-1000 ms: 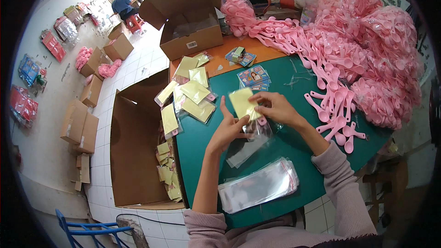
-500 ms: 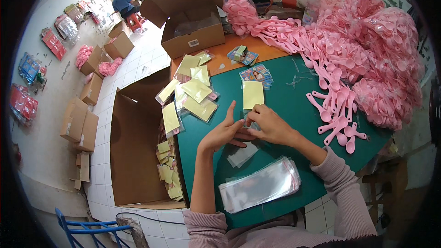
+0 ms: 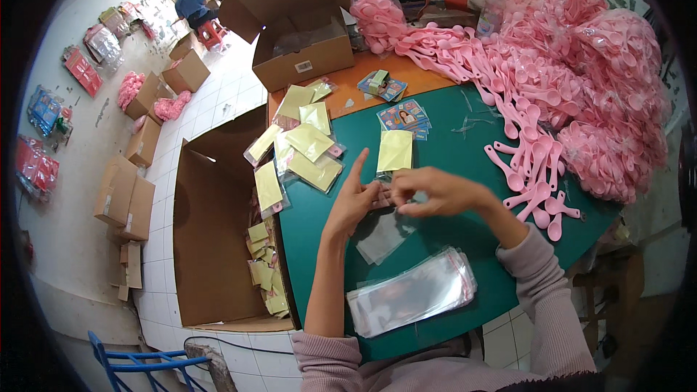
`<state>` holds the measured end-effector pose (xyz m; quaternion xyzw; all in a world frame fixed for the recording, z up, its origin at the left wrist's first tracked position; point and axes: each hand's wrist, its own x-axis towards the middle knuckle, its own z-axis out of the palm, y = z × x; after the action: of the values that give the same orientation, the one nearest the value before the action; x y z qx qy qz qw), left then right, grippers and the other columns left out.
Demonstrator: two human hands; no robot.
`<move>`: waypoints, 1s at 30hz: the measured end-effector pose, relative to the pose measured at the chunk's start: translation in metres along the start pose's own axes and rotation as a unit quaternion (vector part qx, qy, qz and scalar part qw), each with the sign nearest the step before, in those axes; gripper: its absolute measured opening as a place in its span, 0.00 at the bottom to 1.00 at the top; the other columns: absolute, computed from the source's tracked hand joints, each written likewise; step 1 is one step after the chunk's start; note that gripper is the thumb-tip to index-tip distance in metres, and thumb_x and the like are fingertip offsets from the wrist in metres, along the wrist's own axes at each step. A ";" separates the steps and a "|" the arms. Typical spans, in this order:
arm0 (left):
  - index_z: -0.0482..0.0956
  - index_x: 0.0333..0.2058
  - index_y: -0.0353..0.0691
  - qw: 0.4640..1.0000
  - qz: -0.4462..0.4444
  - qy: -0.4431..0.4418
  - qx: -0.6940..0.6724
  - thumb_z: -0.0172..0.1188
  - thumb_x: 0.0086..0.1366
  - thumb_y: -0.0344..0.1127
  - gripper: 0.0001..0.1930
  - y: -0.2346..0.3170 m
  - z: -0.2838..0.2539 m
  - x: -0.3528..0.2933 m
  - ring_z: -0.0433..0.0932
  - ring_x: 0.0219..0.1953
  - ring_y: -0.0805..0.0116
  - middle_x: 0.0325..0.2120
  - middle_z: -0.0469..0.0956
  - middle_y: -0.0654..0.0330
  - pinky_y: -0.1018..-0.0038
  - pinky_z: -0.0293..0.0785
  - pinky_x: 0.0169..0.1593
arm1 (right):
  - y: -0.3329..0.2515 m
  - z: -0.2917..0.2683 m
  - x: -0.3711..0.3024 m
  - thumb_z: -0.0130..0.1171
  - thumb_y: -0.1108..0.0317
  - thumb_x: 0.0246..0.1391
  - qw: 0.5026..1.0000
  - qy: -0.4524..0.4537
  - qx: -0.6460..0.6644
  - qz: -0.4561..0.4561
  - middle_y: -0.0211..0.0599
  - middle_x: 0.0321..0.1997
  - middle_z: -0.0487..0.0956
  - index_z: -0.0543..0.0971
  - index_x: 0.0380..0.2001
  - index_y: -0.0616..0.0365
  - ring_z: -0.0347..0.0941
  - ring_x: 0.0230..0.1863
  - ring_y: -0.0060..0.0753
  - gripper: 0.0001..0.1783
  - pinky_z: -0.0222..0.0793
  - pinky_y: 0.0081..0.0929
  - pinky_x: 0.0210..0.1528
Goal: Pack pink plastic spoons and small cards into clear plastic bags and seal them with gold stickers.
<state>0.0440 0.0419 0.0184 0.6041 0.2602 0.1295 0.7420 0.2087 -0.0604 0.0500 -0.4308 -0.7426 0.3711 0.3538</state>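
My left hand is at the lower end of a clear plastic bag with a yellow card in it. Its thumb presses on the bag and one finger points up. Just to the right, my right hand is slightly blurred, fingers curled in a pinch; whatever they hold is hidden. Below both hands lie a few loose clear bags and a thick stack of clear bags. Beyond the yellow card, picture cards are fanned out on the green table top.
Filled bags with yellow cards lie at the left table edge, beside a deep cardboard box. Pink spoons and a large bagged heap of them cover the right. An open carton and a bottle stand behind.
My right hand has pulled away to the right from the bag's lower end. The bag with the yellow card has shifted slightly left along with my left hand.
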 end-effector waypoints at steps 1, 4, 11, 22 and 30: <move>0.46 0.60 0.43 0.999 0.009 0.035 -0.022 0.42 0.65 0.29 0.26 0.002 0.002 -0.003 0.77 0.39 0.66 0.38 0.74 0.51 0.76 0.75 0.42 | 0.001 -0.016 -0.005 0.56 0.66 0.48 1.000 0.009 0.008 0.005 0.36 0.28 0.69 0.71 0.25 0.61 0.68 0.31 0.27 0.09 0.64 0.25 0.33; 0.60 0.52 0.39 0.997 -0.009 -0.019 -0.074 0.41 0.65 0.29 0.16 0.017 0.006 -0.009 0.77 0.34 0.71 0.32 0.76 0.56 0.79 0.75 0.41 | 0.011 -0.076 -0.038 0.52 0.72 0.49 0.978 0.125 -0.094 0.139 0.40 0.30 0.72 0.72 0.26 0.63 0.70 0.31 0.32 0.05 0.67 0.26 0.35; 0.69 0.35 0.35 0.995 -0.048 -0.023 -0.083 0.39 0.66 0.30 0.09 0.010 0.006 -0.004 0.76 0.38 0.71 0.35 0.75 0.57 0.78 0.76 0.43 | 0.023 -0.059 -0.053 0.55 0.72 0.42 0.837 0.298 -0.446 0.110 0.49 0.41 0.67 0.65 0.44 0.61 0.69 0.36 0.48 0.23 0.67 0.37 0.39; 0.69 0.35 0.36 0.994 -0.024 -0.025 -0.103 0.38 0.67 0.31 0.10 0.008 0.002 -0.001 0.76 0.42 0.69 0.39 0.75 0.56 0.79 0.73 0.44 | -0.003 -0.033 -0.046 0.58 0.74 0.45 0.964 0.186 0.128 0.138 0.31 0.22 0.76 0.78 0.26 0.64 0.70 0.24 0.19 0.04 0.67 0.18 0.29; 0.68 0.35 0.37 0.993 -0.023 -0.033 -0.111 0.37 0.67 0.31 0.10 0.011 0.001 -0.003 0.75 0.44 0.69 0.40 0.75 0.54 0.80 0.73 0.43 | 0.038 -0.050 -0.072 0.66 0.60 0.36 0.841 0.353 -0.349 0.216 0.54 0.58 0.47 0.56 0.56 0.51 0.51 0.57 0.52 0.43 0.55 0.38 0.56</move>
<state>0.0435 0.0421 0.0298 0.5156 0.2334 0.1207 0.8155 0.2926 -0.0993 0.0260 -0.7774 -0.5355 -0.0229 0.3292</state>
